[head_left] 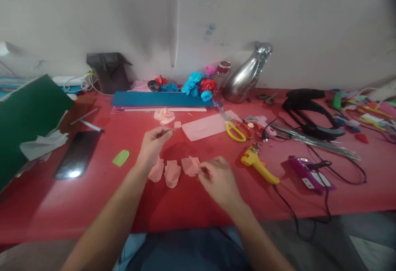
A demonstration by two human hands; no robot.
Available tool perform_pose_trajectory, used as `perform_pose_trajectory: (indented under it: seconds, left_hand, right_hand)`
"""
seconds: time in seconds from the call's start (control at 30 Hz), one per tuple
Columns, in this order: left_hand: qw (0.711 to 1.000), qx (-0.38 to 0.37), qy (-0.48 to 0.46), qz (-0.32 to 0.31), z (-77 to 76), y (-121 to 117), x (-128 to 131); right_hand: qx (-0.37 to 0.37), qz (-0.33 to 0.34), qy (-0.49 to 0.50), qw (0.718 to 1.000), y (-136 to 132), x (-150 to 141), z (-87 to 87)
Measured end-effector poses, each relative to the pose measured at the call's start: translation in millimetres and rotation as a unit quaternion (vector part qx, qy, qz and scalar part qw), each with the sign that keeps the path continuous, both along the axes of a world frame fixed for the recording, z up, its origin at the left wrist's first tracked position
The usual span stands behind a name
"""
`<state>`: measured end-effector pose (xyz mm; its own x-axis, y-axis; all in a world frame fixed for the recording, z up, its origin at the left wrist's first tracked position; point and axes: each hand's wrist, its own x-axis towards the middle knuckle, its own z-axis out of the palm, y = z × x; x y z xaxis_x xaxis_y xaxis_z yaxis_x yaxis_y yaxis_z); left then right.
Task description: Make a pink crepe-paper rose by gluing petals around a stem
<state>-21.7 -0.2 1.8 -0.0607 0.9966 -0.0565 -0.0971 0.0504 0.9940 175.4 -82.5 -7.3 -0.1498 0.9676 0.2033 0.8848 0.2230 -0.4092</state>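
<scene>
Petals are laid toward the front edge of the counter. Hands are apart: left hand poised behind the petals, right hand placed at the rightmost petal; grip cannot be told. Edges should be pinched lightly, so creases are avoided.

Backed by a grey wall with a vertical ridge and a bluish smudge. Filled across by a red table, above grey floor. Lit softly.
</scene>
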Motion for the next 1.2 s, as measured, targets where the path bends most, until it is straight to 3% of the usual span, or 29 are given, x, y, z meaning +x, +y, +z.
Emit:
perform_pose_trajectory:
  seconds: [0.2,0.3,0.43,0.57,0.7,0.87,1.0,1.1,1.2]
  left_hand:
    - [0.995,-0.015,0.004,-0.097,1.1,-5.5,5.4]
    - [0.989,-0.011,0.051,-0.139,0.3,-11.8,12.7]
    - [0.974,0.000,0.132,-0.185,-1.7,-18.1,21.5]
    - [0.963,0.036,0.121,-0.237,-0.3,-19.2,23.1]
    - [0.976,0.012,0.073,-0.204,0.8,-15.8,19.5]
    - [0.991,0.017,0.043,-0.128,-2.6,-10.7,15.9]
    - [0.993,-0.005,0.036,-0.115,-1.8,-7.7,9.3]
    - [0.988,-0.028,0.030,-0.148,1.4,-5.7,2.4]
    - [0.988,-0.024,0.023,-0.148,3.9,-4.4,-2.3]
  right_hand:
    - [0.015,-0.010,0.040,0.999,5.9,2.3,2.7]
    - [0.035,-0.009,0.072,0.997,9.5,5.6,6.0]
    - [0.026,0.035,0.084,0.995,16.0,7.3,10.8]
    - [0.027,0.077,0.087,0.993,25.4,2.0,19.8]
    - [0.028,0.074,0.142,0.987,36.9,-7.7,25.0]
    - [-0.044,0.071,0.194,0.978,47.4,-12.0,21.9]
    - [-0.068,0.091,0.057,0.992,32.6,-9.3,21.1]
    - [-0.033,0.129,-0.030,0.991,3.9,-9.6,16.5]
    - [0.003,0.114,-0.072,0.991,-20.8,-10.7,4.6]
